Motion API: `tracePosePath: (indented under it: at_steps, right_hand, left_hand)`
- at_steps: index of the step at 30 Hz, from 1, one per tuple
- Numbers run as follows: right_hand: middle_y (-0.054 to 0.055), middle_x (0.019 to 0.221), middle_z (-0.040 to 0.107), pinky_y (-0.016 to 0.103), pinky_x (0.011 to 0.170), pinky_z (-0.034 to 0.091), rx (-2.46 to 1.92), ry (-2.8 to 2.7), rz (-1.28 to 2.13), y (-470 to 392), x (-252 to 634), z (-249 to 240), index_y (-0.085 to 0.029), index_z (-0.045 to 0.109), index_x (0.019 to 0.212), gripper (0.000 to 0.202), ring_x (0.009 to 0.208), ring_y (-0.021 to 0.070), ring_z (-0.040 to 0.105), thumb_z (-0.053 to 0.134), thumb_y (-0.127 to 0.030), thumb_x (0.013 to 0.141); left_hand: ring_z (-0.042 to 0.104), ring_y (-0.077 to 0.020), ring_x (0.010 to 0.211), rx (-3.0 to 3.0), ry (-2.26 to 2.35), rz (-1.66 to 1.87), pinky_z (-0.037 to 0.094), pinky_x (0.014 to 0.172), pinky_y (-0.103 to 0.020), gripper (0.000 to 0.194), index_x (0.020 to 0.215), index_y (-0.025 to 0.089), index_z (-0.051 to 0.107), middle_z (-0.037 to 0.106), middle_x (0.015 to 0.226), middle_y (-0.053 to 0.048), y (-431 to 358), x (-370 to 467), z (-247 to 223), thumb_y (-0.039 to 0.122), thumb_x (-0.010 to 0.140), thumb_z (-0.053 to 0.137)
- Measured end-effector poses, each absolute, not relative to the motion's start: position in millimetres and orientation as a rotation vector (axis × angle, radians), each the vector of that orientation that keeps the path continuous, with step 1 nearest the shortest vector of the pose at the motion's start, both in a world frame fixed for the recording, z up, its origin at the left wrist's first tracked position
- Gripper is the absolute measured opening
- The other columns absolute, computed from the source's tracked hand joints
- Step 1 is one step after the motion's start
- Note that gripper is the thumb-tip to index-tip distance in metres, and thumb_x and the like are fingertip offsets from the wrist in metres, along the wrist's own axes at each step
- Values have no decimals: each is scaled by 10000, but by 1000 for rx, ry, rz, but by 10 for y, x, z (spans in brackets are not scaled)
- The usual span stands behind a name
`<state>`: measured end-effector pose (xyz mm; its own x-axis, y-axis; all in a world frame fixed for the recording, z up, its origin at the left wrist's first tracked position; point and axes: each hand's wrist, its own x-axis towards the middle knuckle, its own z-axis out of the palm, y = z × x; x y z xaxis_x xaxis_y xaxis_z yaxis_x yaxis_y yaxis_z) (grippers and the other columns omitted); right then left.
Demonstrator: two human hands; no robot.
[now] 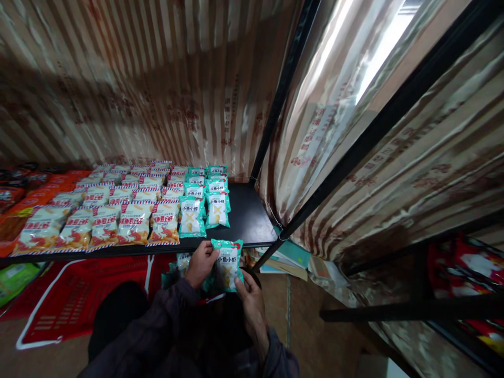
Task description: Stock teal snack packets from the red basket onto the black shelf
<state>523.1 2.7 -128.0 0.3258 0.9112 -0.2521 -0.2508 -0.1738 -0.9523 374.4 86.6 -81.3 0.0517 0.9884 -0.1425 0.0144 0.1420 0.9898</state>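
A teal and white snack bag [227, 265] is held upright just in front of the shelf's front edge. My left hand [202, 263] pinches its upper left side, and my right hand [249, 294] grips its lower right side. On the black shelf [252, 215], two columns of matching teal bags [218, 209] stand right of several rows of white and orange bags [134, 223]. More teal bags [183, 262] lie below the shelf edge, partly hidden by my left hand.
Orange packets [29, 202] sit at the shelf's far left. Below is a red basket [94, 294] with a white handle. Black metal posts [315, 194] slant up at the right before striped curtains [177, 79]. Papers [295, 254] lie under the shelf; red packages [472, 268] are far right.
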Motion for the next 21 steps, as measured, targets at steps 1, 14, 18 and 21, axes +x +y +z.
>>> tracePosePath:
  at_steps: [1,14,18,21]
  right_hand:
    - [90,981,716,383,813,513,-1343,-669,1184,33,5231,-1273,-164,681,1024,481,914,275,653,739,-438,633]
    - [48,1022,700,360,862,507,-1298,-1051,881,798,5239,-881,-192,640,1069,379,954,227,636,606,-406,759]
    - [59,1037,698,370,876,498,-1358,-1154,764,1084,5198,-897,-183,645,1069,386,960,233,635,576,-411,765]
    - [64,1023,704,367,875,493,-1420,-1207,665,1182,5179,-916,-184,661,1048,373,954,234,638,559,-410,770]
  left_hand:
    - [661,-196,784,1137,1221,1056,508,729,-315,364,924,156,554,699,858,-83,859,3753,-802,408,679,650]
    - [655,-175,881,1395,1449,1291,511,832,-341,371,1121,155,522,668,1054,-110,1280,3803,-291,309,792,596]
    - [656,-183,870,1450,1532,1284,521,809,-347,406,1193,137,486,665,1070,-129,1453,3795,-184,266,816,565]
    - [653,-193,898,1484,1565,1263,519,827,-357,460,1251,131,445,657,1092,-135,1510,3792,-218,255,822,556]
